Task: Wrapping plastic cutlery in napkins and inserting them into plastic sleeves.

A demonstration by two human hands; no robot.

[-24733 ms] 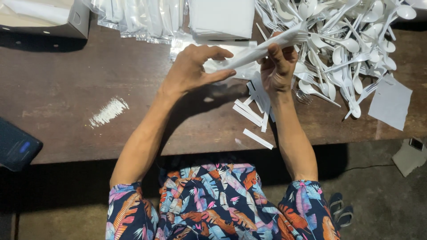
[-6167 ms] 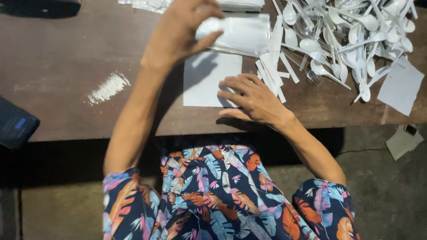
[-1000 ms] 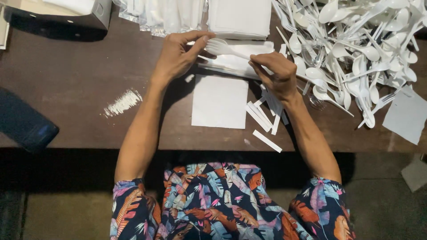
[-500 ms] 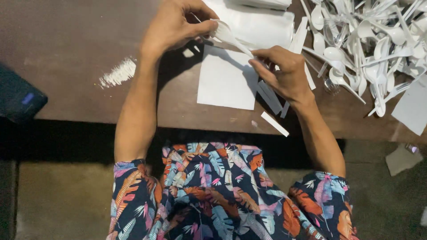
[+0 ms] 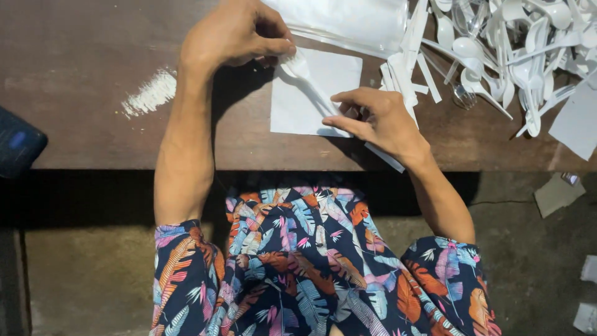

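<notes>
My left hand (image 5: 233, 34) pinching a white plastic spoon (image 5: 305, 74) over the napkin (image 5: 298, 109); my right hand (image 5: 379, 118) pressing the spoon's handle end, near the counter's (image 5: 93, 56) front edge

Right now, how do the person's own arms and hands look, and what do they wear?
Both forearms are bare from the elbows to the hands. The left hand and the right hand have no gloves; no rings, watch or bracelet can be seen. The short sleeves are dark navy with a leaf print in orange, pink, pale blue and white, and the same fabric covers the lap.
</notes>
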